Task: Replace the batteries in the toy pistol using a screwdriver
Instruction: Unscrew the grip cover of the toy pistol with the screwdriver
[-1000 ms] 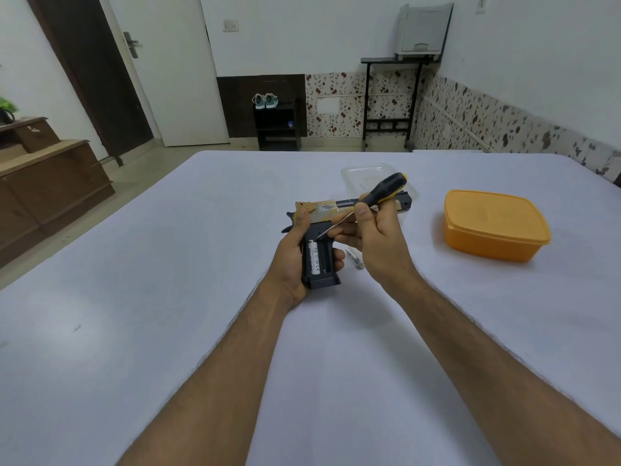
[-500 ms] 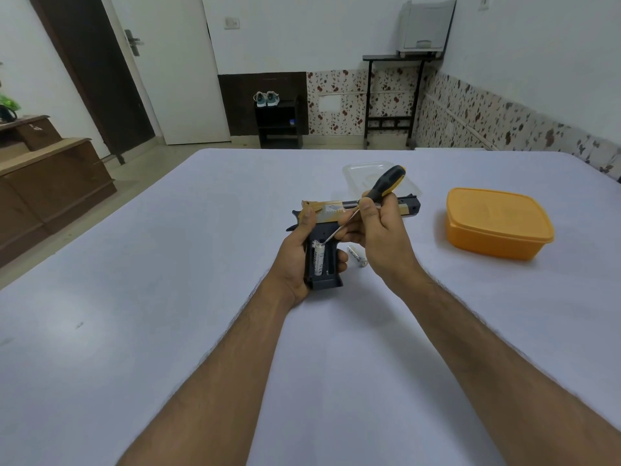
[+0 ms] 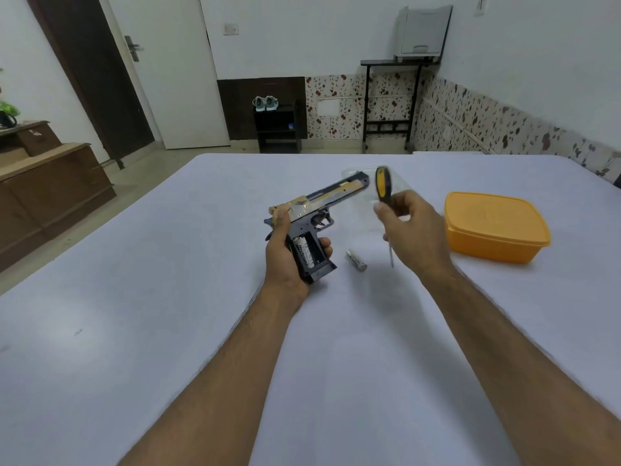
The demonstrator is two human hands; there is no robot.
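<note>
Left hand [image 3: 288, 260] grips the toy pistol [image 3: 314, 227] by its handle, fingers curled round the grip from behind and fingertips showing on the right edge; thumb lies up along the rear of the slide. Pistol held just above the white table [image 3: 168, 297], barrel pointing away and to the right, open battery compartment facing up toward the camera. One battery [image 3: 301, 251] sits in the left slot of the compartment; the slot beside it shows dark. Right hand [image 3: 411, 230] is well apart from the pistol, off to its right, fingers curled round the screwdriver [image 3: 383, 188]: black-and-yellow handle sticks up above the fist, thin metal shaft points down below it, tip above the table and not touching anything. A loose battery [image 3: 356, 260] lies on the table between the two hands, near the pistol's base, just left of the screwdriver tip. Orange lidded container [image 3: 495, 227] stands on the table right of the right hand. Clear plastic tray [image 3: 401, 183] lies beyond the pistol's muzzle, partly hidden by the screwdriver handle.
</note>
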